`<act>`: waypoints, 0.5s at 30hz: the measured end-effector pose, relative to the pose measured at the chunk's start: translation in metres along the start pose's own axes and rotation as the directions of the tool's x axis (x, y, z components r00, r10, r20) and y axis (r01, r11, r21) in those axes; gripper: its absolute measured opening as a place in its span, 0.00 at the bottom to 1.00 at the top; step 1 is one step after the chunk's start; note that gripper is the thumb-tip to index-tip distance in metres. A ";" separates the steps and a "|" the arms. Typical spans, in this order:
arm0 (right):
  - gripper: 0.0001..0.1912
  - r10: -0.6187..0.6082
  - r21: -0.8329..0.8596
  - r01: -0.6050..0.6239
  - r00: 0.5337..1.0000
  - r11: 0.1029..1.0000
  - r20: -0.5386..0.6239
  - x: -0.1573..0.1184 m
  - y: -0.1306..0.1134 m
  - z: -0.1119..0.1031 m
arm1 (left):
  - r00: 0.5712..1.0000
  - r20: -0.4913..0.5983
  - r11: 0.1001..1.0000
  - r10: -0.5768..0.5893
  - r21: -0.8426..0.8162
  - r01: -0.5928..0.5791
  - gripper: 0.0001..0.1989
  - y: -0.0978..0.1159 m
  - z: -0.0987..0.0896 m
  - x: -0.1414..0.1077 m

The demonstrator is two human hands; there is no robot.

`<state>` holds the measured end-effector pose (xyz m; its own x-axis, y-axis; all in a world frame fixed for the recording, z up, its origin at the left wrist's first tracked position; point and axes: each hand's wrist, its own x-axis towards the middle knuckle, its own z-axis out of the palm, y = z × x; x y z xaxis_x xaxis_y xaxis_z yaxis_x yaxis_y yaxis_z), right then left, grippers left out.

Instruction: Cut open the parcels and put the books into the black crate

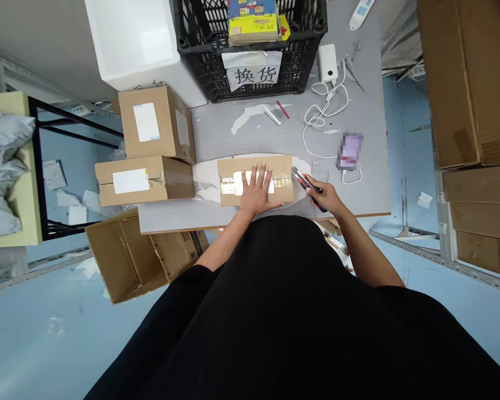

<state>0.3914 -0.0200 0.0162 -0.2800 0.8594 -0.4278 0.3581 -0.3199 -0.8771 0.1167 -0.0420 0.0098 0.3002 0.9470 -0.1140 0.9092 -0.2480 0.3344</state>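
A taped cardboard box (229, 195) with a white label lies near the front edge of the grey table (250, 136). My left hand (256, 191) rests flat on top of it, fingers spread, covering part of the label and the tape. Beside the box's right end, my right hand (324, 195) grips a black and red box cutter (303, 181). The cutter points up and left, its tip close to the box's right edge; I cannot tell whether it touches.
Two labelled boxes (152, 125) are piled on the left. Behind stand a white bin (137, 44) and a black crate (258, 72) holding booklets. A phone (350, 151) with a white cable (316, 116) lies right. An open carton (127, 255) sits below the table's left edge.
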 end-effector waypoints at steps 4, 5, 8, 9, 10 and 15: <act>0.41 0.011 0.000 -0.011 1.000 1.000 -0.007 -0.004 -0.004 0.004 | 1.000 -0.004 1.000 -0.017 -0.026 0.017 0.62 0.000 0.001 0.001; 0.41 0.015 0.010 -0.015 1.000 1.000 -0.007 -0.006 -0.004 0.004 | 1.000 -0.008 0.999 -0.018 -0.033 0.018 0.63 0.000 0.002 0.001; 0.41 0.021 0.036 -0.021 1.000 0.999 0.012 -0.009 -0.002 0.005 | 1.000 -0.021 0.998 -0.022 -0.051 0.020 0.63 0.000 0.003 0.001; 0.40 0.023 0.038 -0.023 1.000 0.999 0.020 -0.011 -0.001 0.005 | 0.999 -0.023 0.998 -0.023 -0.058 0.022 0.63 -0.001 0.004 0.001; 0.40 0.025 0.036 -0.026 0.999 0.999 0.027 -0.012 0.000 0.005 | 0.999 -0.024 0.998 -0.024 -0.065 0.023 0.63 -0.001 0.004 0.001; 0.38 0.037 0.018 -0.038 0.999 0.999 0.035 -0.021 0.009 0.004 | 0.999 -0.034 0.994 -0.020 -0.104 0.016 0.63 -0.002 0.006 0.002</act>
<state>0.3968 -0.0426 0.0166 -0.2977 0.8322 -0.4677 0.3528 -0.3593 -0.8640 0.1173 -0.0411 0.0036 0.2722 0.9581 -0.0888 0.8790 -0.2100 0.4280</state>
